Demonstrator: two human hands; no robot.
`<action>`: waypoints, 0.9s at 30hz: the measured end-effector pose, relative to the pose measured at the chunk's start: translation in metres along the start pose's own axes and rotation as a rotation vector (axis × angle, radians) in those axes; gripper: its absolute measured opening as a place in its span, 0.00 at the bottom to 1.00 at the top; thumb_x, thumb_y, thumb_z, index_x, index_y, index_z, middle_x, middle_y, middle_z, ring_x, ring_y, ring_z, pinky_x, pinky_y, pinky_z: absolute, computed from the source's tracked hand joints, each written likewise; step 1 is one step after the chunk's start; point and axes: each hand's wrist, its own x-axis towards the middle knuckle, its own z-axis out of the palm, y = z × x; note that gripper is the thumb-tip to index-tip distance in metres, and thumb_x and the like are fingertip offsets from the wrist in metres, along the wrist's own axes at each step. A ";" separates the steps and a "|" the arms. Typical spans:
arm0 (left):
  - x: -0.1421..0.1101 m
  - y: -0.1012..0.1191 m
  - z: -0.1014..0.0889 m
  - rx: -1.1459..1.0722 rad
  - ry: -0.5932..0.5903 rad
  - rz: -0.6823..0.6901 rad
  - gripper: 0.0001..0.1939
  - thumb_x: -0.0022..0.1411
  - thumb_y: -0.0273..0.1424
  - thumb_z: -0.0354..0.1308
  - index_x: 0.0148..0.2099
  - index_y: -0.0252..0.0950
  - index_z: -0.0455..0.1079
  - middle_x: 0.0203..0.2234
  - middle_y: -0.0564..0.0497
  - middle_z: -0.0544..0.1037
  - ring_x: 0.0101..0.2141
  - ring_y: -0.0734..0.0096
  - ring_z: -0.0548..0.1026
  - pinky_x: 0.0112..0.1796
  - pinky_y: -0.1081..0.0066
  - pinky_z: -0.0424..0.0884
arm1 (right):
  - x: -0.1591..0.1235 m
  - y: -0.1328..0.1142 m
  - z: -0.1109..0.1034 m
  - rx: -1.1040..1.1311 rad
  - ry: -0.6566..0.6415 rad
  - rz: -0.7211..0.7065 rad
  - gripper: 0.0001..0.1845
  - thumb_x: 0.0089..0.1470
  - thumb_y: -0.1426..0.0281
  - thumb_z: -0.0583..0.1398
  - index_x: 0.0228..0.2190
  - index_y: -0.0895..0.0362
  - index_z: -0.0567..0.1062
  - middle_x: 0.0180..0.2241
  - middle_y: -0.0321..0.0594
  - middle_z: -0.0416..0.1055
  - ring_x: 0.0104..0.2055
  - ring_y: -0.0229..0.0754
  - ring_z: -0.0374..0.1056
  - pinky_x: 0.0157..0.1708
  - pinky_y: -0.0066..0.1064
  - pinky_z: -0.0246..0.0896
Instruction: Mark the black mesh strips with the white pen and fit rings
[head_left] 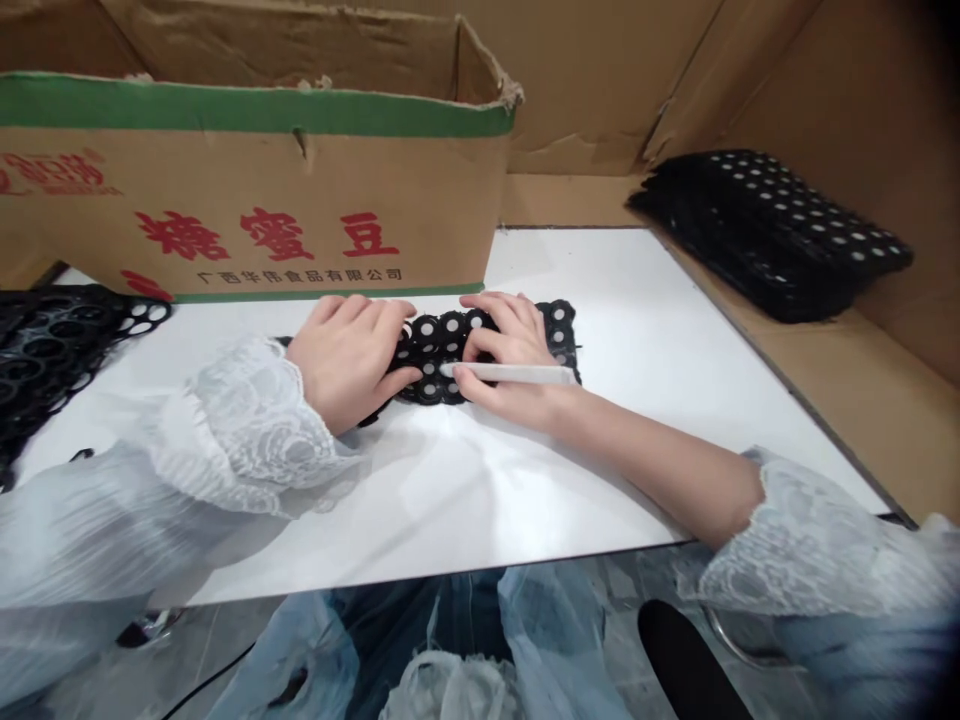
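A narrow black sheet with rows of round white spots (428,368) lies flat on the white board. My left hand (349,355) covers its left part, fingers bent over the far side and thumb along the near side, holding it down. Over the right part rests my right hand (510,350), its fingers at the far edge. A thin white stick (517,373), like a flat pen, runs under the right hand's thumb and index side, its rounded tip over the spots. The sheet's parts under both palms are hidden.
A large open cardboard box (315,190) stands just behind the hands. Black sheets with round holes (60,345) lie at the left. On cardboard at the right sits a stack of black spotted sheets (780,230). The white board's near edge (420,578) is above my lap.
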 end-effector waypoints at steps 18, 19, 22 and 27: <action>-0.006 -0.009 0.026 0.178 0.139 0.473 0.12 0.59 0.30 0.44 0.29 0.32 0.66 0.24 0.47 0.73 0.25 0.70 0.71 0.26 0.71 0.66 | 0.007 -0.004 -0.021 0.581 -0.107 0.406 0.12 0.45 0.62 0.59 0.25 0.59 0.72 0.20 0.34 0.64 0.23 0.32 0.56 0.22 0.26 0.48; -0.006 -0.010 0.028 0.181 0.177 0.519 0.12 0.59 0.31 0.45 0.28 0.32 0.65 0.24 0.47 0.73 0.24 0.70 0.70 0.26 0.71 0.65 | 0.008 -0.006 -0.021 0.590 -0.110 0.402 0.14 0.46 0.60 0.58 0.24 0.59 0.72 0.19 0.33 0.63 0.22 0.32 0.55 0.21 0.26 0.48; -0.003 -0.019 0.033 0.145 0.214 0.658 0.15 0.60 0.38 0.46 0.29 0.33 0.65 0.23 0.47 0.72 0.24 0.70 0.70 0.24 0.71 0.65 | 0.013 -0.010 -0.018 0.628 -0.072 0.398 0.17 0.48 0.58 0.55 0.21 0.59 0.69 0.19 0.34 0.62 0.21 0.31 0.54 0.22 0.26 0.49; -0.003 -0.023 0.033 0.141 0.166 0.578 0.13 0.61 0.34 0.45 0.30 0.34 0.66 0.22 0.50 0.71 0.24 0.72 0.70 0.25 0.72 0.66 | 0.017 -0.009 -0.007 0.686 -0.090 0.465 0.09 0.48 0.64 0.56 0.24 0.57 0.65 0.18 0.32 0.60 0.20 0.31 0.56 0.20 0.25 0.51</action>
